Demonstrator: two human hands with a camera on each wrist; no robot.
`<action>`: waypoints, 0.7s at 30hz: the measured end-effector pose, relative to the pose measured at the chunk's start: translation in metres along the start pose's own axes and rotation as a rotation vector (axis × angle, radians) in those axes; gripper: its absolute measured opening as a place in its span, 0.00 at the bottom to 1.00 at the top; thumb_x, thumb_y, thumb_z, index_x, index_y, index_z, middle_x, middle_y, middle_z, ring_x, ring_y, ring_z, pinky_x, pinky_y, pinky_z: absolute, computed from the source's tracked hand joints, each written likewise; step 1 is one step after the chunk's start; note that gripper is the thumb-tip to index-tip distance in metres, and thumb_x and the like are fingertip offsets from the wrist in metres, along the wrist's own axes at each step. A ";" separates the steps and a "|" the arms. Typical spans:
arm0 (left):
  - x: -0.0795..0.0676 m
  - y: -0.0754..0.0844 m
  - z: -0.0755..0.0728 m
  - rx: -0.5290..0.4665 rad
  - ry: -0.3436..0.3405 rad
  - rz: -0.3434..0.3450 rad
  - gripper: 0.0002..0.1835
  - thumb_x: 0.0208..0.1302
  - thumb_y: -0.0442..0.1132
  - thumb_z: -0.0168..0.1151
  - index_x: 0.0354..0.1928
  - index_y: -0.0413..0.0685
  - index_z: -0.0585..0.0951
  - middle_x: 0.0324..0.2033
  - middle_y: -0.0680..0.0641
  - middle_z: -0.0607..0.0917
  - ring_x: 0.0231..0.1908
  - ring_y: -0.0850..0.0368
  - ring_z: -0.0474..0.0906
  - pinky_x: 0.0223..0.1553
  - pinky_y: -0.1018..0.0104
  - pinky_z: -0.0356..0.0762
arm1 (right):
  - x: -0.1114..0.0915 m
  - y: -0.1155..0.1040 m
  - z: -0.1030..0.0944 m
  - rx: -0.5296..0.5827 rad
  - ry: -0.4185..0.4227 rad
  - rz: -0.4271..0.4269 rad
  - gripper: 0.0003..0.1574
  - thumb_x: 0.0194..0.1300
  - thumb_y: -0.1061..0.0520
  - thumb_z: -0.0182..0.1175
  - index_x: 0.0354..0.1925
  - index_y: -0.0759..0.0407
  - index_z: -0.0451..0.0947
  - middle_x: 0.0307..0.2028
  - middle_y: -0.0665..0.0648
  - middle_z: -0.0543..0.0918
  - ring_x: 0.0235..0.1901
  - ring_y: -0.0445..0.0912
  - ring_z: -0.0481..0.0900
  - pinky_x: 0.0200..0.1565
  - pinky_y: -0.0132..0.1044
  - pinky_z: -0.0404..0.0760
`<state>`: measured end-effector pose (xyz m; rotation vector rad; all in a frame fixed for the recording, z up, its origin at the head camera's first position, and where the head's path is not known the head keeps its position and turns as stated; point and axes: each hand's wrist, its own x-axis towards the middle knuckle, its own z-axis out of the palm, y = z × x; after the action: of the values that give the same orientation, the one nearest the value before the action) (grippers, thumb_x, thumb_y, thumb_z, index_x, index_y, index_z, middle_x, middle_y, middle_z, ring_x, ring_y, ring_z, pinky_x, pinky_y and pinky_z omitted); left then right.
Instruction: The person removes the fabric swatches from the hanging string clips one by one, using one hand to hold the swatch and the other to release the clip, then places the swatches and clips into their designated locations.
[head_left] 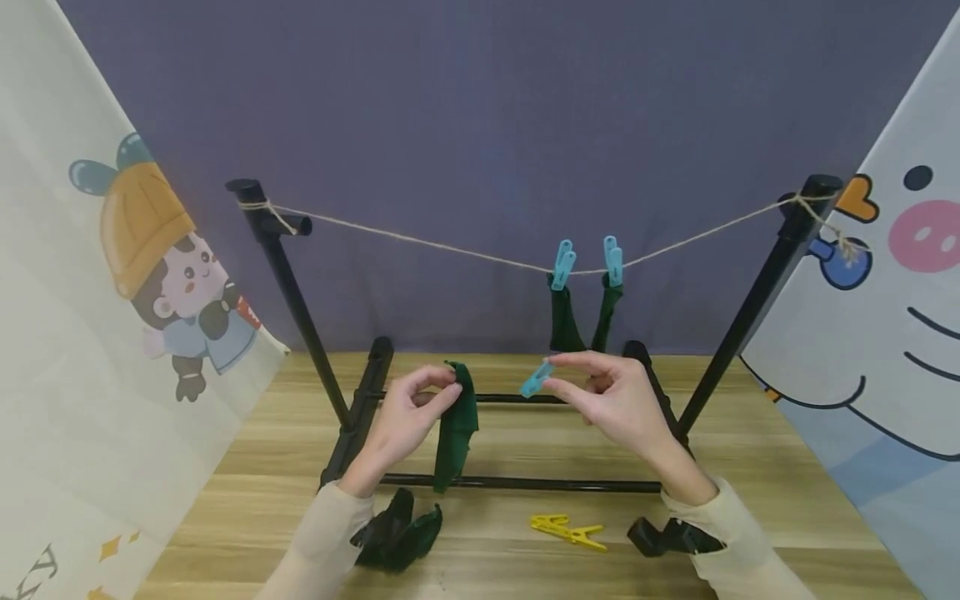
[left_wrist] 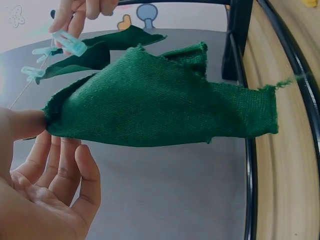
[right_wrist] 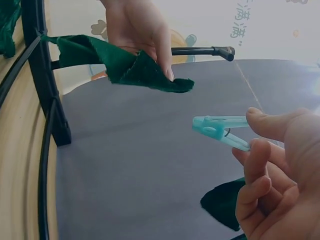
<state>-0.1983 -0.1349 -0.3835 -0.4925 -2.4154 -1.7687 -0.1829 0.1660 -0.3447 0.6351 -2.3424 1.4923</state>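
Observation:
My left hand (head_left: 411, 412) pinches the top of a green cloth piece (head_left: 457, 433) between thumb and fingers, and the cloth hangs down from there. In the left wrist view the green cloth (left_wrist: 150, 100) shows frayed edges and loose threads. With thumb and fingertips my right hand (head_left: 618, 400) holds a light blue clothespin (head_left: 537, 379) by its handle ends. The right wrist view shows that clothespin (right_wrist: 215, 130) with its tip pointing toward the cloth. Behind, two more blue clothespins (head_left: 562, 265) fasten another green cloth (head_left: 566, 323) to the string (head_left: 420, 242).
Black posts (head_left: 300, 308) at each side carry the string, joined by a black tube frame (head_left: 517, 483) on the wooden table (head_left: 495, 450). Near the front lie dark green cloth (head_left: 401, 533) and yellow clothespins (head_left: 567, 530). Printed curtains stand left and right.

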 end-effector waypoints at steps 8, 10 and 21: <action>-0.011 -0.013 -0.002 0.007 0.003 -0.028 0.12 0.76 0.40 0.67 0.54 0.42 0.87 0.51 0.40 0.88 0.41 0.61 0.87 0.44 0.68 0.82 | -0.012 0.017 0.000 -0.012 -0.033 0.051 0.17 0.67 0.57 0.76 0.54 0.53 0.90 0.10 0.49 0.76 0.08 0.39 0.66 0.12 0.35 0.61; -0.014 -0.015 -0.002 0.006 -0.006 -0.038 0.12 0.76 0.40 0.67 0.54 0.43 0.87 0.51 0.40 0.88 0.41 0.60 0.87 0.43 0.68 0.82 | -0.016 0.021 -0.001 -0.009 -0.051 0.068 0.17 0.67 0.56 0.75 0.54 0.53 0.90 0.11 0.49 0.77 0.08 0.40 0.66 0.12 0.35 0.62; -0.028 -0.024 -0.004 -0.004 -0.020 -0.102 0.11 0.76 0.41 0.67 0.53 0.44 0.86 0.50 0.40 0.87 0.38 0.59 0.88 0.43 0.67 0.81 | -0.034 0.039 -0.002 -0.001 -0.080 0.151 0.18 0.68 0.53 0.75 0.55 0.51 0.90 0.11 0.47 0.74 0.10 0.38 0.63 0.13 0.35 0.62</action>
<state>-0.1799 -0.1503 -0.4120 -0.3967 -2.4927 -1.8171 -0.1736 0.1892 -0.3906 0.5371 -2.5017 1.5553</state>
